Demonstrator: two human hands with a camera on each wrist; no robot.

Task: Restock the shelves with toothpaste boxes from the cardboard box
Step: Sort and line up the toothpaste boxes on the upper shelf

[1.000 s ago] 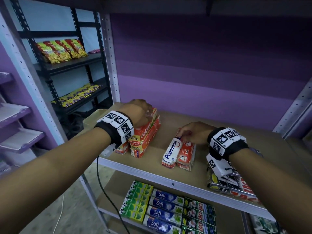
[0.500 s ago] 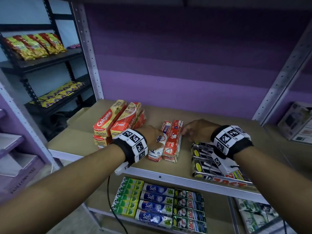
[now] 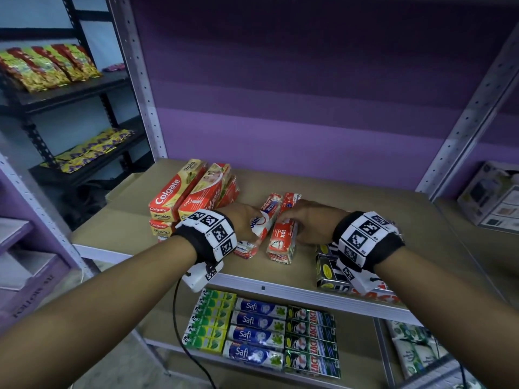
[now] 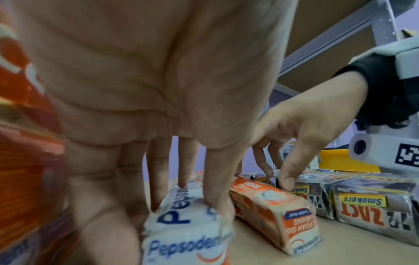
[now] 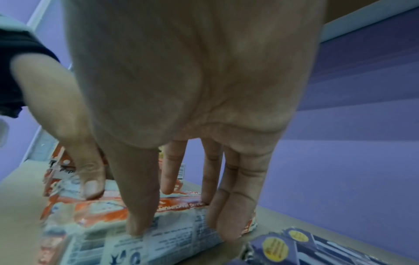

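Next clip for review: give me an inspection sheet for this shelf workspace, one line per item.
Surface: brown shelf board, partly stocked.
Job's things: Colgate boxes stacked at left; white Pepsodent pack and orange Pepsodent pack side by side in the middle; Zact Smokers packs at right. The cardboard box is not identifiable.
Clutter: nothing seen.
Grippers: left hand rests straight fingers on the white Pepsodent pack; right hand has fingers on the orange Pepsodent pack.
Cables: black cable hangs from the left wrist unit, in front of the lower shelf.
Surroundings: Safi boxes on the lower shelf; snack packets on a black rack at left; purple back wall.
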